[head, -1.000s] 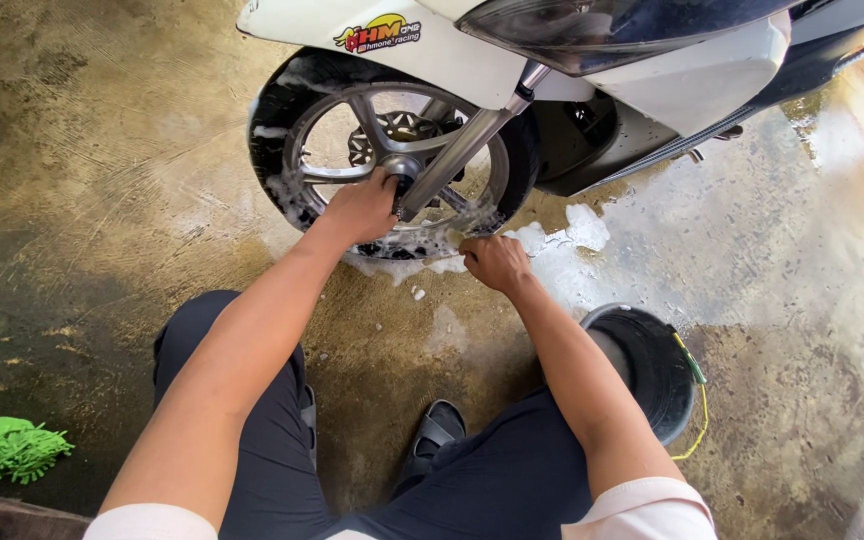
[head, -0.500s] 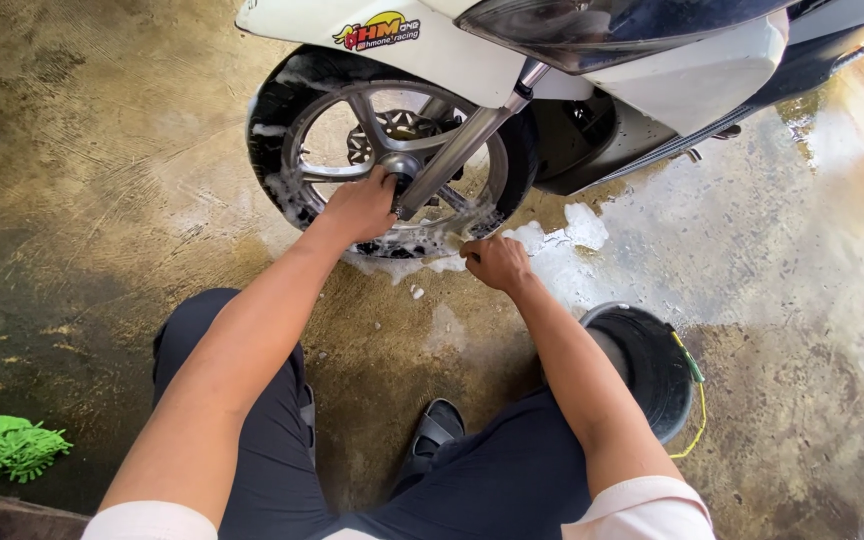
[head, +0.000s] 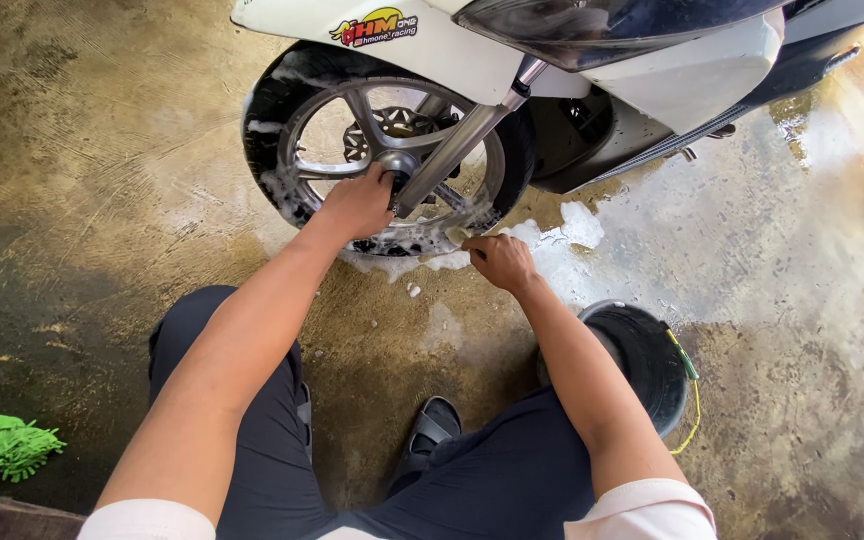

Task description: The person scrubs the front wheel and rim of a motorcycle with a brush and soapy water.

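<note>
Here the left hand (head: pixel 357 205) grips the soapy wheel (head: pixel 392 150) under a yellow-red sticker (head: pixel 377 25).

Fork tube (head: pixel 457 150) crosses the front wheel (head: pixel 282 150) diagonally, blocking direct reach past the hub. Openings between spokes (head: pixel 357 105) allow fingers through. Black bucket (head: pixel 652 360) stands just beside the right forearm. Wet concrete floor (head: pixel 102 200) left of the wheel lies open.
</note>
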